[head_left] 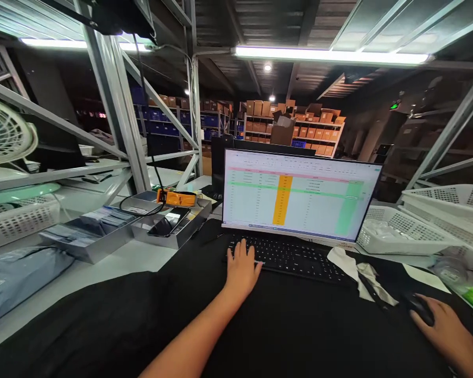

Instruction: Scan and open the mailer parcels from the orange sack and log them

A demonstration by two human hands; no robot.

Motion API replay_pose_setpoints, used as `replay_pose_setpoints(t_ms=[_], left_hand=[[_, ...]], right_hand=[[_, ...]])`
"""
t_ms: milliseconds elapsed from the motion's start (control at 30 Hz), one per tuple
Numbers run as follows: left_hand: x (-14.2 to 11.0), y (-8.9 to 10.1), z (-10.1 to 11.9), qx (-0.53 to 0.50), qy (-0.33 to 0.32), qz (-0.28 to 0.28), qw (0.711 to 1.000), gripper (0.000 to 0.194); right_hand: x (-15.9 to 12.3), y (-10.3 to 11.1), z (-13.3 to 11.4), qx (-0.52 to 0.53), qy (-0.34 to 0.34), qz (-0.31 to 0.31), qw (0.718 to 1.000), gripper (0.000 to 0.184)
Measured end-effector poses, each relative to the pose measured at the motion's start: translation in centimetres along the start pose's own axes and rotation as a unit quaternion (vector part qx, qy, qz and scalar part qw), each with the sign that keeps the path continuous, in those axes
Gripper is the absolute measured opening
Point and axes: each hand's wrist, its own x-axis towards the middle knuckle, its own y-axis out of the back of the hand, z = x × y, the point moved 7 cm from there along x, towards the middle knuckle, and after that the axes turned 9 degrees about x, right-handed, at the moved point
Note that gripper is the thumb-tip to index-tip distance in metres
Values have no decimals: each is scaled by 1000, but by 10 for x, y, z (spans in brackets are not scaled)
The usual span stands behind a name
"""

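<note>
My left hand (242, 266) rests on the left end of a black keyboard (287, 255), fingers spread over the keys and holding nothing. At the right, my right hand (443, 320) is wrapped over a black computer mouse (420, 308) on the dark desk mat (299, 320). Behind the keyboard stands a monitor (299, 197) showing a spreadsheet with an orange column and pink and green bands. Between keyboard and mouse lie a crumpled whitish cloth or tissue (343, 261) and a dark slim object (372, 291) whose kind I cannot make out.
Left of the keyboard, a grey box (177, 239) holds a phone (168, 221) and an orange device (177, 198). Beside it sits a box of packets (92, 252). A white basket (402, 231) stands right of the monitor. A fan (3, 131) and metal frame posts (116, 105) are at left.
</note>
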Motion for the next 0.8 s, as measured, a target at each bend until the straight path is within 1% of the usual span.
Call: replay_pose_setpoints(t_ms=[33, 67, 133, 267, 367, 500, 633, 700, 733, 800], left_hand=[[-3, -13, 1, 28, 0, -19, 999, 45], [-4, -21, -1, 49, 2, -28, 998, 46], [-4, -27, -8, 78, 8, -36, 996, 46], [0, -28, -16, 111, -5, -56, 992, 43], [1, -31, -17, 123, -12, -65, 990, 42], [3, -34, -19, 134, -18, -58, 989, 41], [6, -43, -24, 124, -23, -70, 990, 42], [9, -49, -25, 107, -23, -73, 991, 41], [10, -49, -25, 97, -22, -66, 993, 42], [12, -40, -23, 74, -17, -33, 997, 44]], right_hand=[[0, 0, -2, 15, -1, 1, 1000, 53], [1, 0, -5, 27, -3, 1, 1000, 54], [2, 1, -10, 37, -11, -3, 999, 56], [7, 3, -14, 39, -37, 3, 999, 60], [6, 5, -12, 46, -46, 8, 998, 53], [1, 7, -2, 54, -70, 0, 996, 42], [-3, 14, 7, 35, -100, -3, 994, 39], [-8, 22, 5, 17, -105, -3, 994, 40], [-10, 27, 1, 7, -104, -2, 995, 41], [-10, 30, -14, -9, -86, -2, 996, 41]])
